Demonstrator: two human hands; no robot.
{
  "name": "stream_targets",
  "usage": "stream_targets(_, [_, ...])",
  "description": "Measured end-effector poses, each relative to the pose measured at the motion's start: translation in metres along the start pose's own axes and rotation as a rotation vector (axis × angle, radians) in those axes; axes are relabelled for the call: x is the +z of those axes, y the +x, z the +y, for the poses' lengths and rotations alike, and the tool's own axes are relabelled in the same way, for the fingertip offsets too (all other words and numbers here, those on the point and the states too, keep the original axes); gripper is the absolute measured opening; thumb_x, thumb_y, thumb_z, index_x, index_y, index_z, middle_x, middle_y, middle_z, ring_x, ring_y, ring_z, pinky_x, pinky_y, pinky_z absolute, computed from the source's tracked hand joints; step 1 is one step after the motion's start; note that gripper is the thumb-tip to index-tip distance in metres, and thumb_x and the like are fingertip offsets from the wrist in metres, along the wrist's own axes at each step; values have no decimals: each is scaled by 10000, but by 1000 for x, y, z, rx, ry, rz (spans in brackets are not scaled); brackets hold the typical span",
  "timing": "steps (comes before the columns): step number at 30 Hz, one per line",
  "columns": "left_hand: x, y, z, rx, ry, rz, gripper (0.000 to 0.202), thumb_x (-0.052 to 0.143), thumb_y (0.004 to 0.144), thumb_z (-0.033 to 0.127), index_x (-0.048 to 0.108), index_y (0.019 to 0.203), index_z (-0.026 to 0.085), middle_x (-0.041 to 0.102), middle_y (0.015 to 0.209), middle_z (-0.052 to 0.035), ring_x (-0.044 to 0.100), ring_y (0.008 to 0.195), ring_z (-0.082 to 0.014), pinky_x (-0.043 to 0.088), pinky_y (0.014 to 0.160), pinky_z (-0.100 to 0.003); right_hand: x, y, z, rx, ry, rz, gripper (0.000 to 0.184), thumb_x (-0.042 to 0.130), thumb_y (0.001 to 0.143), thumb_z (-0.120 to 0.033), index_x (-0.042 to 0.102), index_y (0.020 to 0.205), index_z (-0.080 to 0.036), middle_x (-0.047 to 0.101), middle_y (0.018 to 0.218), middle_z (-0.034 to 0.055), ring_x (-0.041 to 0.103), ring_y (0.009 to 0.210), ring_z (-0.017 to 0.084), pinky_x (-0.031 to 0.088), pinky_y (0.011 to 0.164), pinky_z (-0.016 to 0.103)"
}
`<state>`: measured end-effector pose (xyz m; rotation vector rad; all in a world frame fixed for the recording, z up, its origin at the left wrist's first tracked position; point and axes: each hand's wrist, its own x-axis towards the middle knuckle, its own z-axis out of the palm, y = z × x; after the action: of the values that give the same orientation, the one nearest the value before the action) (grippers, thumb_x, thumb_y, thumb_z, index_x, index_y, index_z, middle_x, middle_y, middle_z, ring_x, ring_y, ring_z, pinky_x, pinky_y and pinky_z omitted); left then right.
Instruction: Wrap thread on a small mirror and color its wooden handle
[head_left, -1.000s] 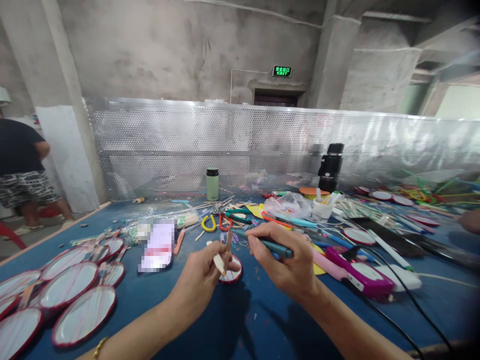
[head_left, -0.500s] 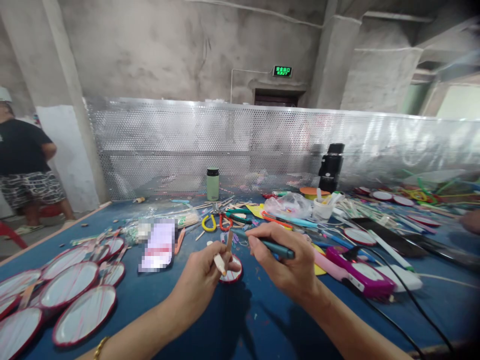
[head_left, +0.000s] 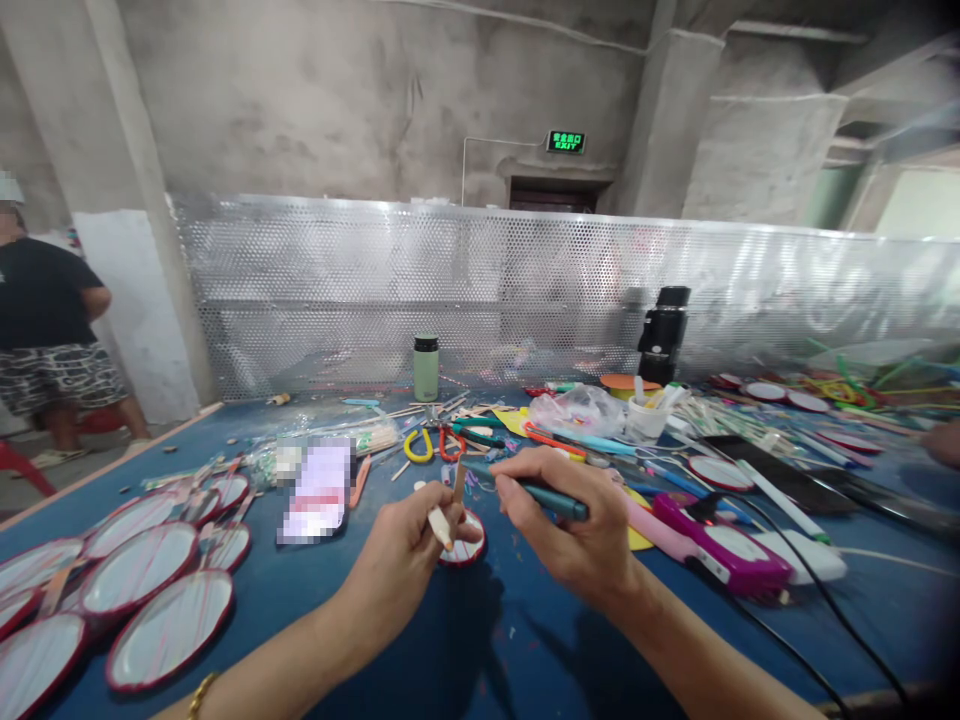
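Observation:
My left hand (head_left: 411,530) is closed around a thin flat wooden stick (head_left: 458,484) that stands upright from the fingers. A pale wooden rod (head_left: 440,527) with a blunt tip also pokes out of this grip toward me. In my right hand (head_left: 564,510), held like a writing tool, is a dark teal pen (head_left: 556,501). Its narrow tip is close to the stick's upper end; I cannot tell whether they touch. Below and behind the left fingers lies a small round white disc with a red rim (head_left: 471,545), partly hidden.
Several red-rimmed white ovals (head_left: 171,630) lie at left, beside a phone-like item (head_left: 319,490). Pliers with yellow and red handles (head_left: 418,446), a green bottle (head_left: 426,368) and a black flask (head_left: 663,335) are farther back. A magenta device (head_left: 720,550) with cables sits at right.
Both hands hold nearly the same pose, and the pen tip stays by the stick. The person in the left background has shifted slightly.

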<state>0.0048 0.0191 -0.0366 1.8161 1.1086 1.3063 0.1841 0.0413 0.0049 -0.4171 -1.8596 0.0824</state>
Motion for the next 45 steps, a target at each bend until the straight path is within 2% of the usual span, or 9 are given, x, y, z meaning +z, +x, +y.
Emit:
stream_targets(5, [0, -1, 2, 1, 1, -7, 238, 466, 944, 311, 522, 735, 210, 719, 797, -31, 689, 782, -200, 482, 692, -267, 1, 0, 1, 10, 2, -31, 125, 577, 855, -135, 662, 913, -206, 616, 662, -37, 569, 560, 86, 458, 542, 223])
stream_targets(14, [0, 0, 1, 0, 9, -2, 233, 473, 951, 329, 593, 792, 209, 732, 817, -29, 694, 801, -202, 485, 709, -267, 1, 0, 1, 19, 11, -12, 124, 576, 850, -141, 667, 900, -209, 623, 660, -35, 574, 560, 91, 468, 548, 224])
stream_targets(20, [0, -1, -1, 8, -17, -12, 248, 462, 949, 318, 539, 740, 208, 719, 811, -35, 695, 797, -209, 483, 698, -274, 1, 0, 1, 12, 7, -13, 123, 579, 852, -127, 661, 899, -206, 617, 662, -40, 565, 553, 80, 464, 544, 215])
stream_targets(28, [-1, -1, 6, -15, 40, 6, 245, 472, 953, 326, 595, 782, 201, 740, 806, -39, 692, 788, -203, 469, 686, -264, -1, 1, 0, -4, -11, 30, 120, 594, 840, -107, 662, 863, -203, 625, 653, -46, 564, 540, 71, 462, 543, 209])
stream_targets(38, [1, 0, 3, -10, 6, -2, 251, 460, 950, 328, 549, 752, 201, 729, 813, -41, 699, 802, -213, 476, 692, -270, 1, 1, 1, 5, -10, 2, 111, 588, 854, -122, 656, 886, -203, 615, 657, -49, 565, 554, 66, 455, 545, 201])
stream_targets(45, [0, 0, 2, -7, 13, 3, 258, 466, 952, 338, 593, 774, 201, 733, 811, -35, 697, 798, -208, 477, 695, -266, 0, 1, 0, -4, -4, 11, 110, 583, 857, -124, 655, 883, -203, 616, 657, -48, 566, 553, 66, 454, 542, 202])
